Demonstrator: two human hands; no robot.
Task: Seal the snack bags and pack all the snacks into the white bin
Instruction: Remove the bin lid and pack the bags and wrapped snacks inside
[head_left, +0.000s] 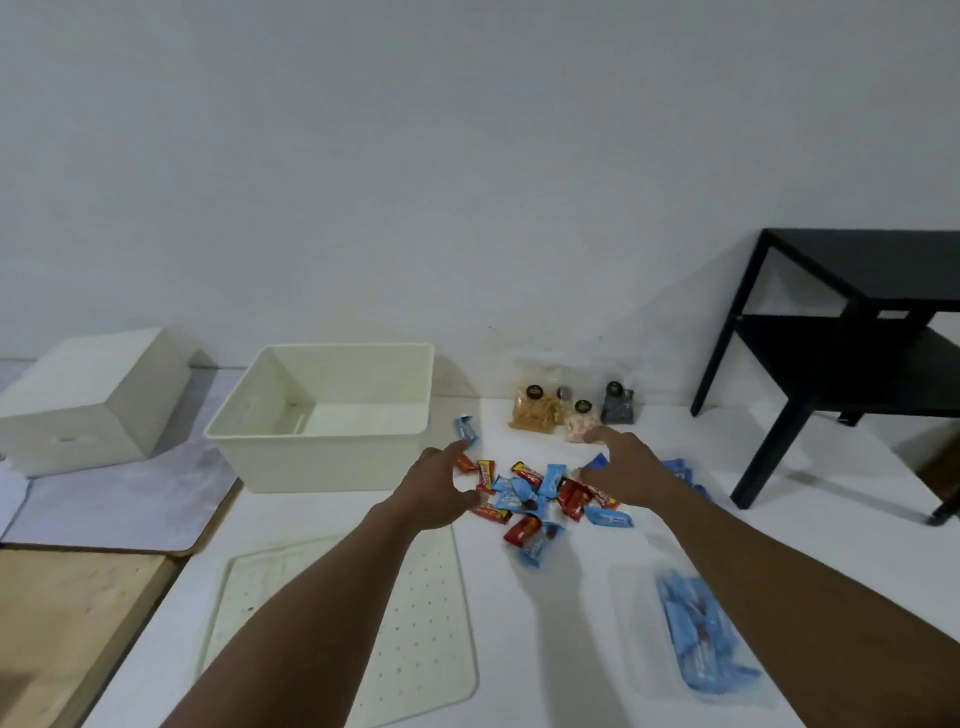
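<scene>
The white bin (311, 457) stands open and holds nothing at the back left of the white table. A loose pile of small blue and red snack packets (540, 496) lies to its right. My left hand (439, 486) hovers at the pile's left edge, fingers spread and lightly curved, holding nothing. On the pile's right side is my right hand (626, 467), fingers relaxed and empty too. Three clear snack bags (571, 410) with dark round labels stand behind the pile. A clear bag of blue packets (701, 634) lies near the front right.
A second white bin (88, 400) lies overturned at the far left. A perforated white mat (415, 639) lies at the front centre, a wooden board (67, 618) at the front left. A black side table (857, 332) stands to the right.
</scene>
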